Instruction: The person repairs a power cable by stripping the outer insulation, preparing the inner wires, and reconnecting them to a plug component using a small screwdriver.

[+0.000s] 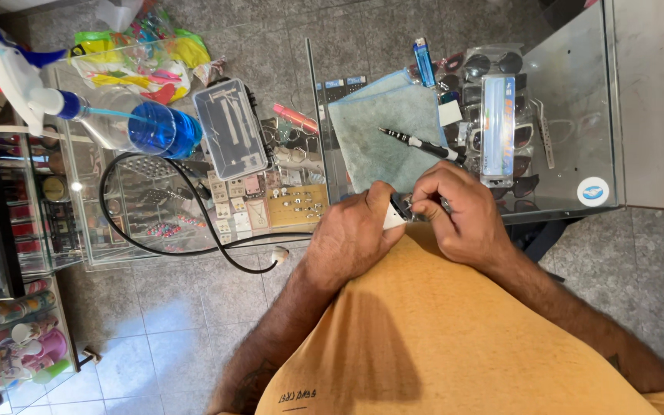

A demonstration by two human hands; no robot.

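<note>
Over the near edge of the glass display counter (578,92), the left hand (351,234) closes around a small white-and-metal object (398,212) while the right hand (459,211) pinches at its top. Steadying both wrists against the body would probably help; the black-handled precision screwdriver (420,144) lies on the grey cloth (382,134) nearby.

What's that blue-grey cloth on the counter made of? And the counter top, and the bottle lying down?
The cloth looks like soft, fuzzy, matte microfibre. The counter top seems to be glass: sunglasses show through it. The spray bottle looks like clear plastic, since blue liquid shows inside.
</note>
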